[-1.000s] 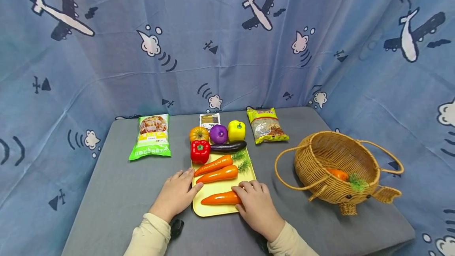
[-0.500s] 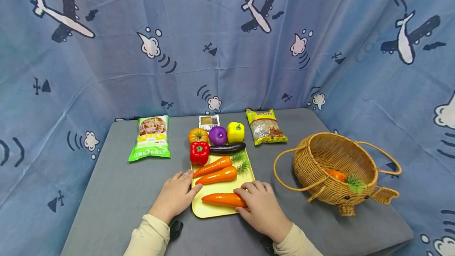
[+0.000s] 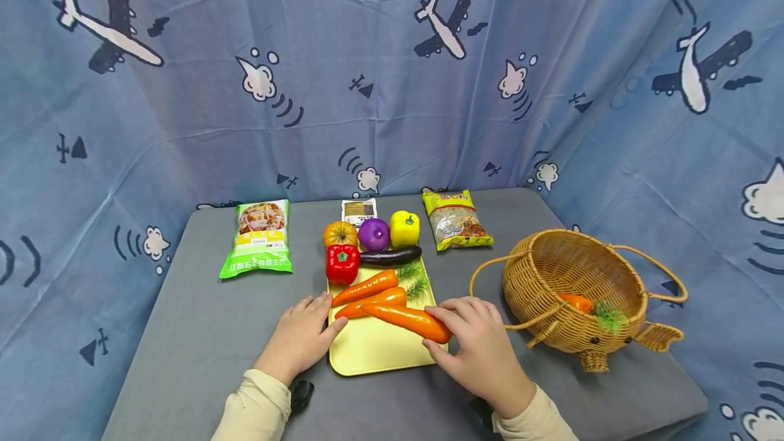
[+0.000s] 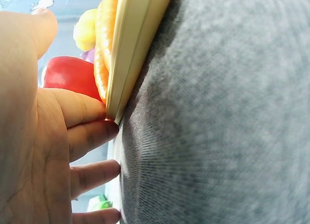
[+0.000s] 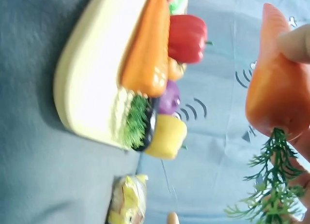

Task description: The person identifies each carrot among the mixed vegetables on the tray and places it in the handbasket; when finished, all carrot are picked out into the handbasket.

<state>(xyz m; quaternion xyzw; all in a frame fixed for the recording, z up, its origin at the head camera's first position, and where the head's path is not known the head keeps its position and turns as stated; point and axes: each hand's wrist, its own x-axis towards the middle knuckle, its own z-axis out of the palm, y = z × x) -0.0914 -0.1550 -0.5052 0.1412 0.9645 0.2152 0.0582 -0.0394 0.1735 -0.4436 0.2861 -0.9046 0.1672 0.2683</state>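
In the head view my right hand (image 3: 482, 349) grips an orange carrot (image 3: 412, 320) by its thick end, raised over the pale yellow tray (image 3: 376, 352). The right wrist view shows this carrot (image 5: 276, 91) off the tray, its green top hanging loose. My left hand (image 3: 300, 339) lies at the tray's left edge; in the left wrist view its fingers are extended, some touching the rim. Two more carrots lie on the tray, the nearer carrot (image 3: 382, 299) partly covered by the held one. Behind them are a red pepper (image 3: 342, 264) and an eggplant (image 3: 390, 256).
A wicker basket (image 3: 520, 284) with a carrot (image 3: 577, 302) inside stands at the right. Beyond the eggplant sit a pumpkin (image 3: 339, 233), a purple vegetable (image 3: 373, 234) and a yellow pepper (image 3: 405, 228). A green bag (image 3: 260, 237) and a yellow bag (image 3: 456, 220) lie farther back.
The right hand has lifted the carrot off the tray's near part and moved it up and to the right. My left hand has stayed at the tray's edge.
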